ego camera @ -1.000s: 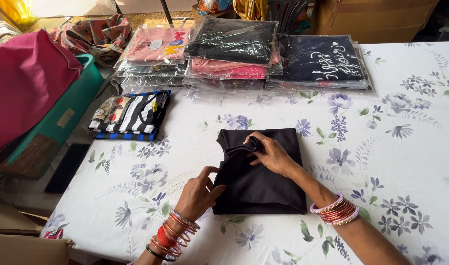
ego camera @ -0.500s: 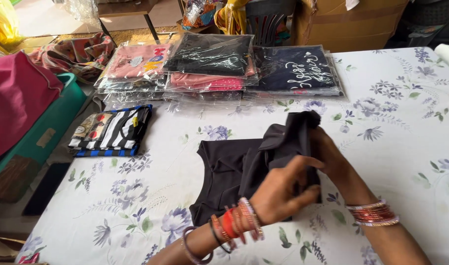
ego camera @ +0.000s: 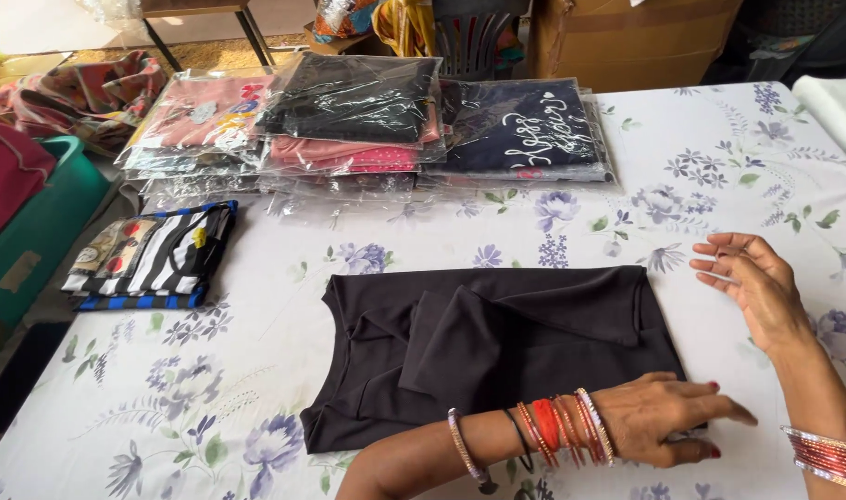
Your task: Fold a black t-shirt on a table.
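Observation:
A black garment lies spread flat on the floral tablecloth, with one fold of cloth turned over its middle. My left hand rests flat, palm down, on the garment's lower right corner, fingers stretched to the right; several bangles ring that wrist. My right hand hovers just beyond the garment's right edge with its fingers apart, holding nothing. It has red bangles on the wrist.
Stacks of folded clothes in clear plastic bags line the table's far side. A striped folded garment lies at the left edge, with a green bin beside the table. White cloth sits far right; a cardboard box stands behind.
The black garment was a small folded square, was lifted and opened, and now lies spread wide. Both hands have let go of it and moved to its right end.

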